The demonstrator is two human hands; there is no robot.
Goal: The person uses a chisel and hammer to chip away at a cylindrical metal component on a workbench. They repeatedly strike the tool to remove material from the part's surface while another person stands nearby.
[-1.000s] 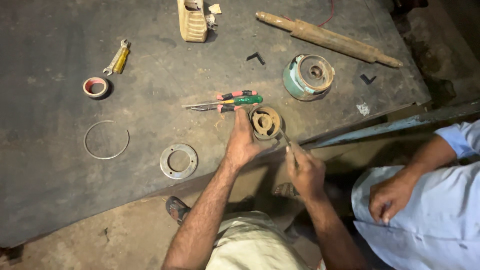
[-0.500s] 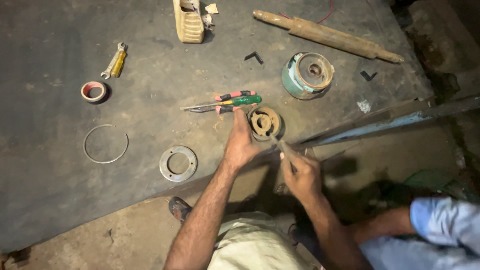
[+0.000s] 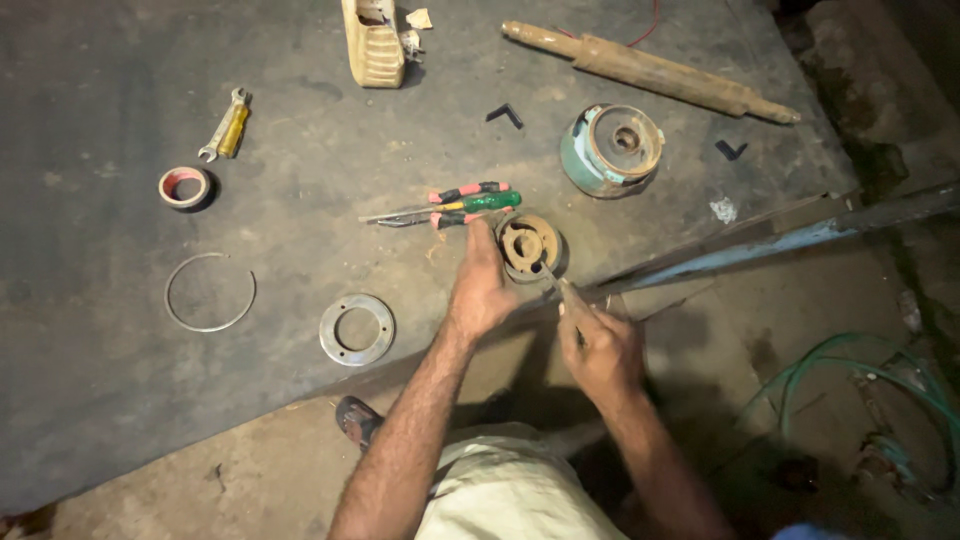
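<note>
The left hand [image 3: 482, 290] rests on one round rusty metal part [image 3: 528, 246] near the counter [image 3: 100, 400] edge, its grip pressed against the part's side. The right hand [image 3: 600, 345] has its grip closed around one thin metal tool [image 3: 553, 281], whose tip touches the part. Just beyond the left grip lie two screwdrivers [image 3: 470, 200]. Farther left of it are one flat metal ring [image 3: 357, 329], one wire ring [image 3: 209, 291] and one tape roll [image 3: 184, 186].

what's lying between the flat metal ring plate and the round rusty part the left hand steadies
Head view: only bare dark slab between the flat ring plate and rusty round part; left hand borders it.
</note>
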